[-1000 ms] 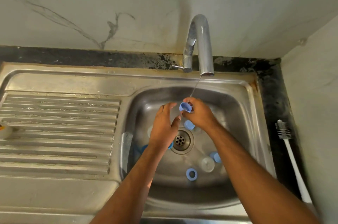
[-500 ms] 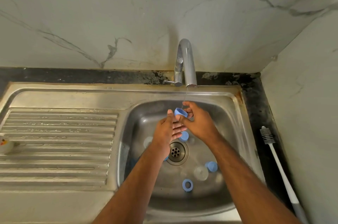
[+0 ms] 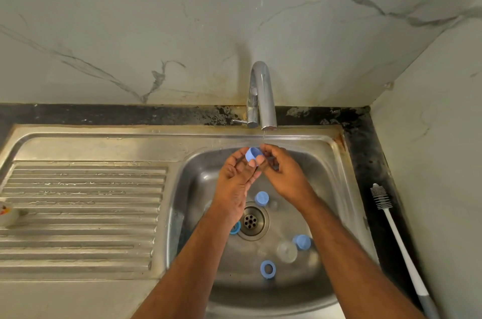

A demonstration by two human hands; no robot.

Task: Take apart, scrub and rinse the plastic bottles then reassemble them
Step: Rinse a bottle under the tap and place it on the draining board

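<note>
- My left hand pinches the blue cap near the sink's back edge.
- My right hand curls beside it; whether it holds anything, I cannot tell.
- A blue ring is half hidden under my left wrist.

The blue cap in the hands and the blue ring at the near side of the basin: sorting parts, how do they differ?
The cap is held up under the tap by both hands; the ring lies loose on the sink floor. The cap looks closed-topped; the ring has an open centre. Both are blue plastic.

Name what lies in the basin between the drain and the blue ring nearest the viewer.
Head view: bare wet steel lies between the drain and the blue ring.
</note>
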